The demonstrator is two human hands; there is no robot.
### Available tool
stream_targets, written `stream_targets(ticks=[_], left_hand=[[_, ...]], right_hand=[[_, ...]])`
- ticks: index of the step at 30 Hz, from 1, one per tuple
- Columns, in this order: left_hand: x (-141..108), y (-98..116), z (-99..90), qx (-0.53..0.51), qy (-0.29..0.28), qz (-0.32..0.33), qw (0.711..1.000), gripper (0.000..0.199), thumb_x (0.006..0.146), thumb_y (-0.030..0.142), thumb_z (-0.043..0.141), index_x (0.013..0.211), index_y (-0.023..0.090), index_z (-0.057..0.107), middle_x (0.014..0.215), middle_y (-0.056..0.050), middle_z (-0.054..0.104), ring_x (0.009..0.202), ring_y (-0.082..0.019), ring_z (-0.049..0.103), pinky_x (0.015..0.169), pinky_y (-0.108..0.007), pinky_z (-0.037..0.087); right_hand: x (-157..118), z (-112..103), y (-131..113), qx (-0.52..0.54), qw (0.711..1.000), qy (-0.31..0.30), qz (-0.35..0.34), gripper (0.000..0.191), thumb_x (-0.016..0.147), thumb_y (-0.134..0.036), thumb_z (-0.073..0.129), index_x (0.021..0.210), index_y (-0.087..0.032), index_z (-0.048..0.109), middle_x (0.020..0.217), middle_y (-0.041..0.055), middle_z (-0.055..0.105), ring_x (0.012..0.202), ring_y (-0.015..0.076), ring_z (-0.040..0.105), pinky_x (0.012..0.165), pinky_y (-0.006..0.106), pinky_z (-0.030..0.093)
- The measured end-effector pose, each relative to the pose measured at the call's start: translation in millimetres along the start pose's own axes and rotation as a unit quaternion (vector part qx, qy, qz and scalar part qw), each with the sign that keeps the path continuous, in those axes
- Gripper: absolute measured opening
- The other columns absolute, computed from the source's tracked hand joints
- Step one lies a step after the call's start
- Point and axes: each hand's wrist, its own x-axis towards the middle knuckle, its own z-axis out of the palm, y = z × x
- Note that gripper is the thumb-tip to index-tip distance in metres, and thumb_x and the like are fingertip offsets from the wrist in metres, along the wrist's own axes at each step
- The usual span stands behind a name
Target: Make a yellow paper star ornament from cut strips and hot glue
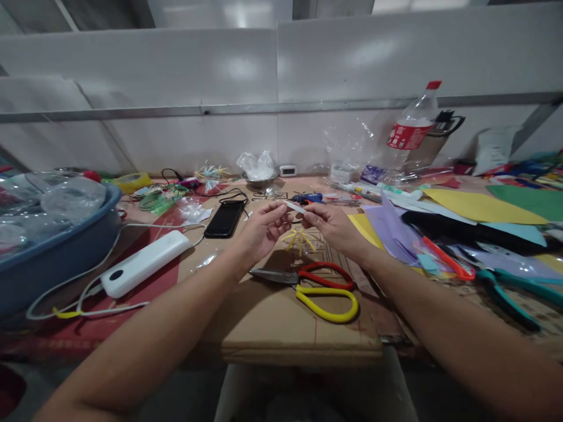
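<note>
Between my two hands stretches a short white strip, held above the cardboard. My left hand pinches its left end between thumb and fingertips. The other end sits in the closed fingers of my right hand. Just below the hands, a small yellow spiky piece rests on the cardboard. Closer to me lie scissors with one red and one yellow handle, blades pointing left. Behind my right hand is a blue glue gun, partly hidden.
At left stand a blue basin full of clear plastic, a white power bank with cables, and a black phone. Coloured sheets, a red cutter and green-handled pliers lie right. A plastic bottle stands behind.
</note>
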Motion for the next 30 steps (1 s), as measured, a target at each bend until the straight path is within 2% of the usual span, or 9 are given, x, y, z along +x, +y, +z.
stream_targets(ticks=[6,10,13,15,17,23,30], left_hand=[[0.9,-0.1,-0.2,0.010,0.000,0.034,0.999,0.015,0.073,0.020,0.078,0.083,0.017,0.067,0.081,-0.001,0.070,0.074,-0.009,0.066,0.074,-0.021,0.049],[0.0,-1.2,-0.1,0.009,-0.005,0.043,0.999,0.018,0.072,0.021,0.080,0.084,0.016,0.068,0.085,-0.001,0.071,0.077,-0.009,0.066,0.073,-0.019,0.049],[-1.6,-4.8,0.7,0.009,0.002,0.053,0.999,0.020,0.070,0.021,0.082,0.085,0.016,0.069,0.087,-0.001,0.071,0.080,-0.009,0.066,0.075,-0.019,0.049],[-2.4,-7.6,1.3,0.014,0.000,0.054,0.998,0.021,0.070,0.022,0.083,0.084,0.016,0.069,0.086,-0.001,0.071,0.080,-0.009,0.067,0.076,-0.020,0.049],[-3.0,-9.6,2.0,0.022,-0.005,0.052,0.998,0.021,0.070,0.023,0.083,0.083,0.015,0.069,0.085,-0.002,0.071,0.079,-0.010,0.066,0.075,-0.020,0.049],[-3.9,-8.6,4.7,0.051,-0.003,0.054,0.997,0.023,0.067,0.025,0.085,0.081,0.013,0.070,0.080,-0.003,0.070,0.075,-0.011,0.066,0.075,-0.024,0.051],[-6.7,-7.3,11.1,0.049,-0.009,0.080,0.996,0.025,0.067,0.025,0.085,0.081,0.011,0.070,0.079,-0.003,0.070,0.072,-0.010,0.065,0.076,-0.025,0.054]], right_hand=[[-0.3,3.6,-8.0,0.008,1.000,0.008,-0.023,0.028,0.096,-0.036,0.052,0.107,-0.020,0.073,0.109,0.0056,0.073,0.105,0.0206,0.063,0.096,0.035,0.045],[-0.9,4.4,-6.8,0.044,0.999,0.020,-0.012,0.027,0.096,-0.034,0.051,0.107,-0.019,0.071,0.107,0.0059,0.073,0.103,0.0197,0.065,0.094,0.035,0.047],[-2.9,5.9,-6.6,0.008,0.996,0.081,-0.020,0.025,0.093,-0.035,0.059,0.109,-0.019,0.068,0.109,0.0071,0.071,0.103,0.0205,0.064,0.092,0.035,0.048],[-5.0,6.5,-8.2,-0.039,0.989,0.138,-0.046,0.026,0.090,-0.034,0.064,0.111,-0.020,0.068,0.112,0.0071,0.070,0.107,0.0216,0.063,0.095,0.036,0.047],[-7.1,6.4,-10.8,-0.074,0.981,0.159,-0.082,0.022,0.090,-0.031,0.066,0.109,-0.022,0.069,0.109,0.0059,0.071,0.105,0.0211,0.064,0.095,0.036,0.047],[-9.6,3.7,-12.9,-0.153,0.965,0.134,-0.166,0.014,0.093,-0.020,0.060,0.099,-0.024,0.072,0.098,0.0042,0.073,0.093,0.0179,0.066,0.089,0.032,0.050],[-8.1,4.2,-14.2,-0.210,0.937,0.135,-0.246,0.011,0.093,-0.012,0.055,0.087,-0.020,0.059,0.088,0.0074,0.064,0.088,0.0214,0.060,0.081,0.036,0.050]])
